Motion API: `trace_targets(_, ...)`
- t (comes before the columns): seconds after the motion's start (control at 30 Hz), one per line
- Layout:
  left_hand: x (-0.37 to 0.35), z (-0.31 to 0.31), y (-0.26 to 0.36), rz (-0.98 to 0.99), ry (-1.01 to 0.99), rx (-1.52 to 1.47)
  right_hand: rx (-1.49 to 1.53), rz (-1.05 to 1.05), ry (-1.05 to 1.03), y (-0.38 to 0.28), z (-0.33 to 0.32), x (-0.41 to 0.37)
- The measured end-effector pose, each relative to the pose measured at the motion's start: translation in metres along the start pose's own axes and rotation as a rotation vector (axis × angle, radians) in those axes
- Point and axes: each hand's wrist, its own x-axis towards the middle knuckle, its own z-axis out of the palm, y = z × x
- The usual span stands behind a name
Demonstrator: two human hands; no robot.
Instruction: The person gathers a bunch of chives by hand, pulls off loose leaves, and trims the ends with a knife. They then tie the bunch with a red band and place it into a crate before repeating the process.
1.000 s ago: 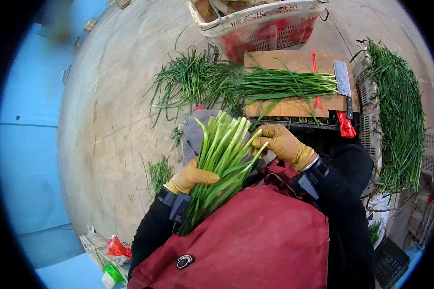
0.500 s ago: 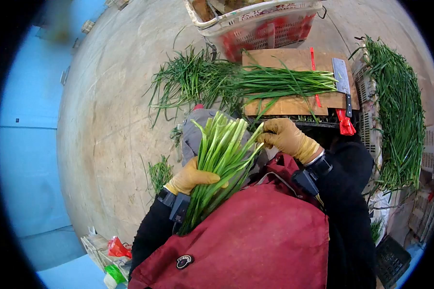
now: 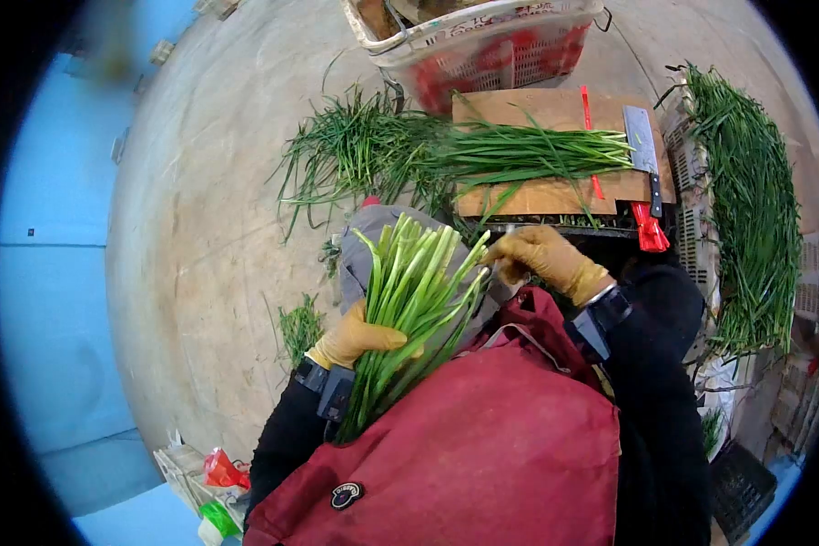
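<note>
My left hand, in a yellowish glove, is wrapped round a bunch of garlic chives. The pale cut ends point up and away from me, and the green leaves run down against the red apron. At the right side of the bunch's pale ends is my gloved right hand, its fingers curled and pinched together. Whatever lies between those fingertips is too small to make out. More garlic chives lie on a cardboard sheet, with their white ends beside a cleaver.
A loose heap of chives spreads over the floor left of the cardboard. A red strip runs beneath the laid chives. At right stands a crate piled with greens; a white and red basket is at the back.
My right hand has shifted slightly right and away from the stem ends, its fingers still curled. The left hand keeps its hold on the bunch, almost unmoved.
</note>
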Motion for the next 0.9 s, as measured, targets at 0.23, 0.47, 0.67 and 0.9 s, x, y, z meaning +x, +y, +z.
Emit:
trace_targets(0.23,0.001,-0.013,-0.007,0.035,0.012,0.034,0.289,-0.045,-0.123,0.007,0.034,0.019)
trace_targets(0.47,0.001,-0.02,-0.011,0.03,-0.001,-0.064,0.237,-0.02,-0.021,0.003,0.018,0.016)
trace_targets(0.67,0.002,-0.023,-0.012,0.013,-0.032,-0.07,0.238,-0.032,0.033,0.008,0.041,0.025)
trace_targets(0.9,0.001,-0.032,-0.016,0.05,-0.06,-0.056,0.241,-0.153,0.299,-0.007,0.025,0.024)
